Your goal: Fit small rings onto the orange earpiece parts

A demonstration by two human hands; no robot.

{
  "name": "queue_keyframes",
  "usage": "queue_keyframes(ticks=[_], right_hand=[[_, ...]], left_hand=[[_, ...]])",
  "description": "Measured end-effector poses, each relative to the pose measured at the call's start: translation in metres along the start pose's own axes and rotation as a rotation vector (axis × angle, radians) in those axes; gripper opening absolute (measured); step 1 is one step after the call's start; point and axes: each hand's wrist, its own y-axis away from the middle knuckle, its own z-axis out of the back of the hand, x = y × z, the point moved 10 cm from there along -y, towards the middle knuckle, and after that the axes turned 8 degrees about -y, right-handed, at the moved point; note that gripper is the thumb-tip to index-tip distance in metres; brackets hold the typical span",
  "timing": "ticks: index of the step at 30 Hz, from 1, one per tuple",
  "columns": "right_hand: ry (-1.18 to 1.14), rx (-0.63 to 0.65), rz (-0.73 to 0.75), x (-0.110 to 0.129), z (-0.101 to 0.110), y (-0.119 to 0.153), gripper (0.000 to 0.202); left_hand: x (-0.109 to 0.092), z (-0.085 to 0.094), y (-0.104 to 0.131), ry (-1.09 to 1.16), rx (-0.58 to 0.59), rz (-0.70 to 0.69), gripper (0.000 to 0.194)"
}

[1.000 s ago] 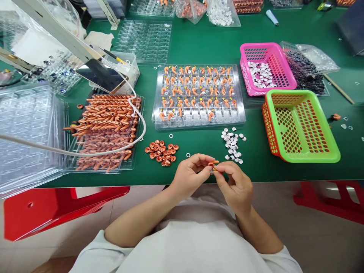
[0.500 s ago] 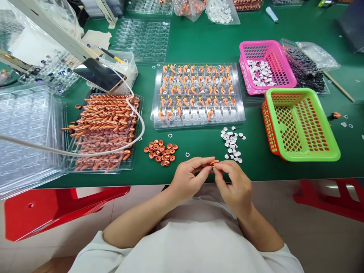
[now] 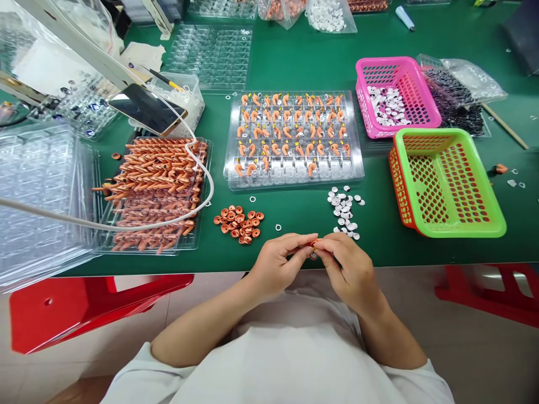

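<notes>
Orange part mostly hidden by left hand and right hand, details too small to be made out. Clear trays cut off at left, red stool at right.

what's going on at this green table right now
A person's left hand and right hand meet at the near edge of the green table, holding a small orange piece between them. Beyond, a clear tray carries rows of curved orange pieces, four in its nearest row. Copper-coloured caps lie loose leftward, white discs rightward.
</notes>
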Motion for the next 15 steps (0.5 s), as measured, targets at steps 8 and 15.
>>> queue_keyframes(ticks=[8,15], right_hand=[[-0.118,0.039,-0.214,-0.016,0.003,-0.008,0.009],[-0.162,0.048,-0.278,-0.023,0.001,-0.010,0.007]], left_hand=[[0.010,-0.007,0.003,0.082,0.090,0.071,0.025],[0.016,-0.008,0.003,0.226,0.086,0.178,0.022]])
